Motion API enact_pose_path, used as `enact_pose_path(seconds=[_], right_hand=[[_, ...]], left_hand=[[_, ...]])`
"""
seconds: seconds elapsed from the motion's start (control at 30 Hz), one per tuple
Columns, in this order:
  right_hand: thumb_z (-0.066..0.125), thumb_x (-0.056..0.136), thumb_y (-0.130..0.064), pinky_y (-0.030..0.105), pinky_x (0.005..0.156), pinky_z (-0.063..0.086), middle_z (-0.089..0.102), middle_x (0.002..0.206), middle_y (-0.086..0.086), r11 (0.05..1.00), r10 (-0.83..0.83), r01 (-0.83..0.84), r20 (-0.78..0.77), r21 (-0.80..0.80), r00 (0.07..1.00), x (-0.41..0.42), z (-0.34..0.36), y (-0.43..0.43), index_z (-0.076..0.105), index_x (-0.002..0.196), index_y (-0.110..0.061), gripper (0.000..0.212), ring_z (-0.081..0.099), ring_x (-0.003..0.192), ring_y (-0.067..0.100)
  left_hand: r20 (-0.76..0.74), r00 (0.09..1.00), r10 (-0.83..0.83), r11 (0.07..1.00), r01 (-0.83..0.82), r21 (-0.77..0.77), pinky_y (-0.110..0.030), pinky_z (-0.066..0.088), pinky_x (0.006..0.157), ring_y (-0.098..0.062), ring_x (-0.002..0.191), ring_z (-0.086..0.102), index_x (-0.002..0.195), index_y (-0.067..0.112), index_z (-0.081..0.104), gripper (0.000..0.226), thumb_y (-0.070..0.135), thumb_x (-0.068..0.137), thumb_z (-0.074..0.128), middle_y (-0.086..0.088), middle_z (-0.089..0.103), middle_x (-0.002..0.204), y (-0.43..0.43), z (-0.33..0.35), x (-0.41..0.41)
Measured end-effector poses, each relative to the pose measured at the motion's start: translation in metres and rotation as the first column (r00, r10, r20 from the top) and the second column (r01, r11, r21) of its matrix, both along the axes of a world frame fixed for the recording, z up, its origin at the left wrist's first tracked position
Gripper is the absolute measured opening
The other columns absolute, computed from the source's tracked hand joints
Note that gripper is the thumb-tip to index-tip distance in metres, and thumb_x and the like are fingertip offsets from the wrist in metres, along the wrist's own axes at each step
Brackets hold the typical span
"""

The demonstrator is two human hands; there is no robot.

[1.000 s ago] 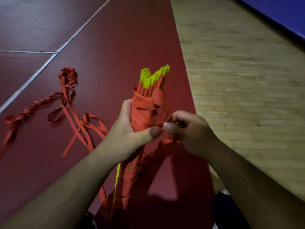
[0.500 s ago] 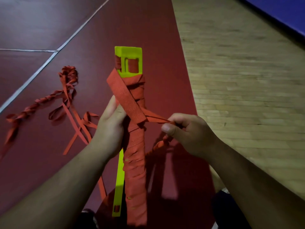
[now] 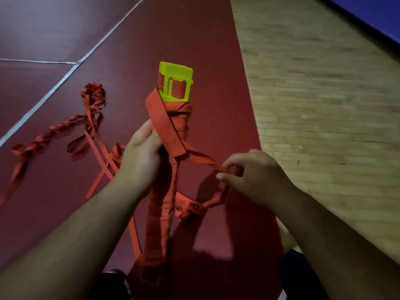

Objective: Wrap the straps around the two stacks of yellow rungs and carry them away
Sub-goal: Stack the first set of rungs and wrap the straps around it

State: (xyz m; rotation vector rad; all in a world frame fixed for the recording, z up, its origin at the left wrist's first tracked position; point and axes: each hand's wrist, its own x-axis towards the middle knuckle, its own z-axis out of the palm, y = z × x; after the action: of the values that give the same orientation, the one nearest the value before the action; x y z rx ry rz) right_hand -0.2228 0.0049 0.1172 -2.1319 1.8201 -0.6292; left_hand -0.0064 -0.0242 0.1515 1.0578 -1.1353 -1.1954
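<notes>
1. Left hand (image 3: 140,156) grips strap-wrapped stack of yellow rungs (image 3: 176,81) at mid-height, stack upright
2. Right hand (image 3: 253,176), right of stack, pinches orange strap (image 3: 201,159) end, drawn taut off the wrapping
3. Loose straps (image 3: 86,126) on red floor (image 3: 194,29), left of stack

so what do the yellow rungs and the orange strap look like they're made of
The yellow rungs: probably moulded plastic, smooth and matte; even bright colour, crisp edges and a clean rectangular slot. The strap: woven fabric webbing, likely nylon or polyester; a fine dotted weave shows on the flat band, and it folds and twists limply.
</notes>
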Motion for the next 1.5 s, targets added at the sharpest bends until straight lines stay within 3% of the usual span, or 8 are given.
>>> enact_pose_path(seconds=[0.1, 0.37, 0.7, 0.83, 0.93, 1.13, 1.3, 1.5], right_hand=[[0.064, 0.086, -0.052, 0.03, 0.067, 0.034, 0.049, 0.066, -0.01, 0.987, 0.086, -0.073, -0.093, 0.143, 0.992, 0.0, -0.005, 0.0, 0.068, 0.074, -0.023, 0.032, 0.051, 0.079, 0.014], [0.059, 0.067, -0.009, 0.026, 0.049, 0.043, 0.067, 0.073, 0.006, 0.937, 0.003, -0.28, 0.793, 0.211, 0.61, 0.012, 0.004, 0.006, 0.046, 0.081, -0.015, 0.02, 0.052, 0.053, 0.018], [0.051, 0.099, -0.047, 0.032, 0.066, 0.043, 0.062, 0.069, 0.0, 0.813, 0.27, -0.182, -0.08, 0.553, 0.96, -0.003, 0.025, 0.013, 0.062, 0.075, -0.013, 0.043, 0.06, 0.071, 0.019], [0.054, 0.096, -0.041, 0.03, 0.075, 0.047, 0.071, 0.095, 0.009, 0.968, 0.039, 0.066, -0.409, 0.241, 0.912, -0.022, 0.089, -0.01, 0.07, 0.095, -0.02, 0.027, 0.064, 0.097, 0.032], [0.052, 0.095, -0.027, 0.031, 0.071, 0.044, 0.071, 0.102, 0.014, 0.961, -0.276, 0.255, -0.299, -0.108, 0.913, -0.045, 0.161, -0.015, 0.069, 0.105, -0.017, 0.023, 0.065, 0.099, 0.036], [0.048, 0.094, -0.018, 0.027, 0.063, 0.029, 0.059, 0.076, 0.004, 0.53, -0.371, 0.451, 0.282, -0.718, 0.885, -0.061, 0.286, 0.032, 0.071, 0.096, -0.012, 0.023, 0.052, 0.072, 0.023], [0.047, 0.085, -0.014, 0.025, 0.066, 0.029, 0.064, 0.083, 0.018, 0.287, -0.304, 0.382, 0.295, -0.878, 0.906, -0.088, 0.338, 0.058, 0.071, 0.09, -0.004, 0.027, 0.057, 0.082, 0.033], [0.05, 0.087, -0.016, 0.033, 0.073, 0.034, 0.061, 0.084, 0.017, 0.29, -0.385, 0.264, 0.14, -0.92, 0.912, -0.11, 0.355, 0.083, 0.067, 0.084, -0.007, 0.02, 0.055, 0.085, 0.037]], left_hand=[[-0.065, 0.995, 0.077, 0.997, -0.075, 0.034, -0.024, 0.054, 0.08, -0.009, 0.08, 0.068, 0.101, 0.01, 0.069, 0.023, 0.002, 0.098, 0.047, 0.008, 0.074, 0.081, -0.007, 0.001, 0.008], [-0.144, 0.982, 0.125, 0.984, -0.104, 0.143, -0.042, 0.055, 0.087, -0.023, 0.087, 0.069, 0.097, 0.013, 0.076, 0.024, 0.012, 0.095, 0.052, -0.006, 0.075, 0.09, -0.013, 0.003, 0.013], [-0.074, 0.997, 0.031, 0.999, -0.03, 0.018, -0.054, 0.05, 0.09, -0.027, 0.09, 0.064, 0.085, 0.021, 0.078, 0.019, 0.029, 0.074, 0.065, -0.006, 0.074, 0.09, 0.011, 0.037, 0.012], [-0.061, 0.998, 0.019, 0.998, -0.023, -0.058, -0.041, 0.049, 0.084, -0.017, 0.084, 0.064, 0.088, 0.021, 0.078, 0.017, 0.025, 0.085, 0.062, 0.0, 0.074, 0.089, 0.014, 0.08, -0.004], [-0.138, 0.989, 0.048, 0.992, -0.063, -0.106, -0.037, 0.048, 0.08, -0.021, 0.083, 0.064, 0.086, 0.022, 0.078, 0.019, 0.025, 0.085, 0.059, -0.001, 0.074, 0.086, 0.017, 0.129, -0.017], [-0.263, 0.965, -0.002, 0.959, -0.072, -0.274, -0.034, 0.049, 0.061, -0.032, 0.071, 0.062, 0.107, 0.001, 0.066, 0.026, 0.018, 0.098, 0.048, -0.016, 0.067, 0.076, 0.032, 0.226, -0.042], [-0.264, 0.958, -0.116, 0.921, 0.004, -0.389, -0.037, 0.056, 0.062, -0.03, 0.07, 0.067, 0.103, 0.009, 0.067, 0.034, 0.035, 0.087, 0.052, -0.015, 0.07, 0.081, 0.065, 0.277, -0.061], [-0.278, 0.95, -0.139, 0.92, 0.02, -0.391, -0.04, 0.056, 0.068, -0.027, 0.069, 0.068, 0.1, 0.016, 0.065, 0.036, 0.043, 0.104, 0.043, -0.007, 0.072, 0.074, 0.082, 0.28, -0.074]])
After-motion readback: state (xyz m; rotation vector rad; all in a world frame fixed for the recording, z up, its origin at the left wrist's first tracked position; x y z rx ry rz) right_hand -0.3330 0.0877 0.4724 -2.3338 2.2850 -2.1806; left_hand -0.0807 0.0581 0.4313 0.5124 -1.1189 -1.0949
